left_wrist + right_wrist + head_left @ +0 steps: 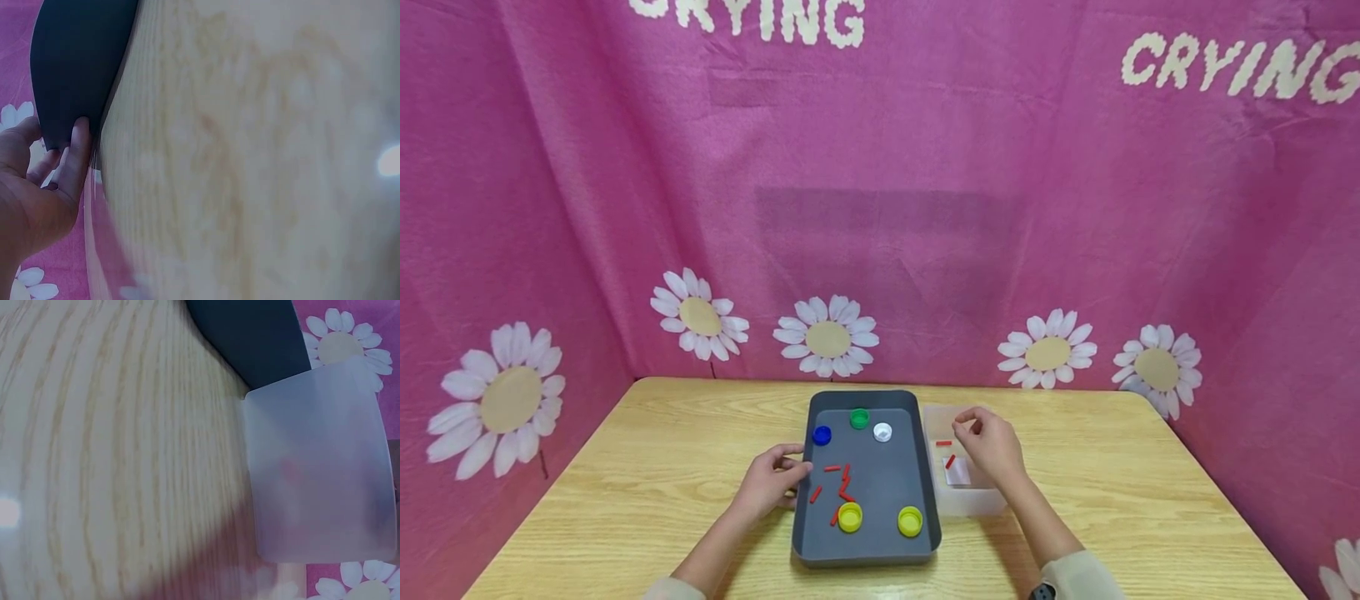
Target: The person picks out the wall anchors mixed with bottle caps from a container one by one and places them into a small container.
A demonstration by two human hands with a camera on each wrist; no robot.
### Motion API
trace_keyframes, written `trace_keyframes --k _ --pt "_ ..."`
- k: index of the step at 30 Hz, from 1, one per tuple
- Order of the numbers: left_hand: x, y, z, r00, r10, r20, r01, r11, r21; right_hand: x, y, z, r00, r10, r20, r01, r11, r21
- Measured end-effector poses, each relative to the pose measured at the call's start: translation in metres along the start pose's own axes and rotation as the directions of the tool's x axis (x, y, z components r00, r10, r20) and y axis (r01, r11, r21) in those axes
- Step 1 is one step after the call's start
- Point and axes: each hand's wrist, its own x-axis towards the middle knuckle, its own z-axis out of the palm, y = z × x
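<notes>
A dark grey tray [880, 542] lies on the table, its left wall held between the thumb and fingers of my left hand [767, 482]. In the left wrist view, fingers [80, 140] press the outside of that wall. Several small red sticks [832, 468] are scattered in the tray's left half. Over the translucent plastic box [970, 502], right of the tray, hovers my right hand [992, 442], thumb and fingertips close together; whether anything is between them is too small to tell. Inside the box are two red sticks [943, 443], one across a whitish square [957, 472].
A blue cap [822, 435], a green cap [859, 418] and a white cap [882, 432] sit near the tray's far end. Two yellow caps [910, 522] are at its near end. Behind the wooden table [1075, 433] hangs a pink curtain [880, 208] with daisies.
</notes>
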Motion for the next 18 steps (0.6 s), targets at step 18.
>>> trace_keyframes --k 18 --pt "0.000 0.000 0.000 1.000 -0.001 0.006 0.001 1.000 0.009 -0.002 -0.033 0.008 0.994 -0.105 -0.001 0.105 0.993 0.052"
